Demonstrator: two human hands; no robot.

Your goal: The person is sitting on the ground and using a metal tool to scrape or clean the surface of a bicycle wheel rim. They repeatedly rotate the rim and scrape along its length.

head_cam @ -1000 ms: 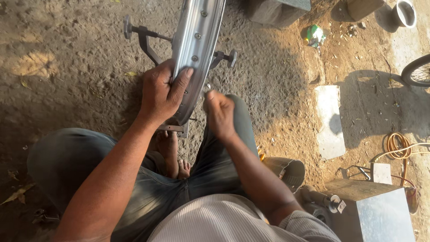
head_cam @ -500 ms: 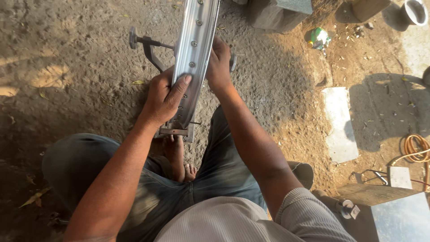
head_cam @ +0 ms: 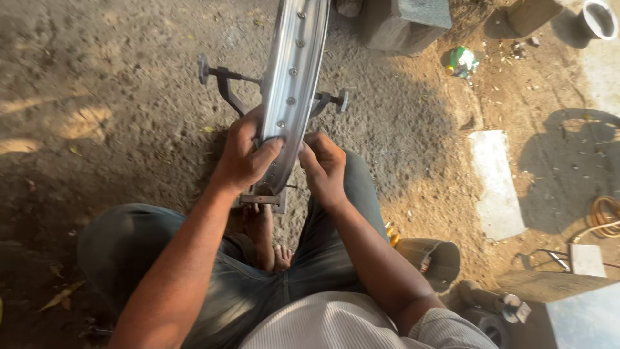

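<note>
Ground is bare packed dirt, sunlit patches to the left of the rim, shade under it. Outdoor yard setting, no floor covering.

Silver wheel rim (head_cam: 294, 84) stands on edge in a dark metal truing stand (head_cam: 226, 84), directly ahead of the person's knees. Its visible stretch runs away from the person, near end low at the stand's base, far end leaving the top of the frame, leaning slightly right. Spoke holes dot its inner channel.

Left hand (head_cam: 244, 157) is wrapped around the rim's left edge, thumb across the channel. Right hand (head_cam: 325, 167) is pinched against the rim's right edge at the same height, fingers drawn together; cannot tell if it holds a small tool.

Right of the rim: grey concrete block (head_cam: 413, 22), green crumpled wrapper (head_cam: 462, 60), pale flat slab (head_cam: 497, 184), coiled orange cable (head_cam: 604, 216). Bare foot (head_cam: 261, 236) sits just below the stand.
</note>
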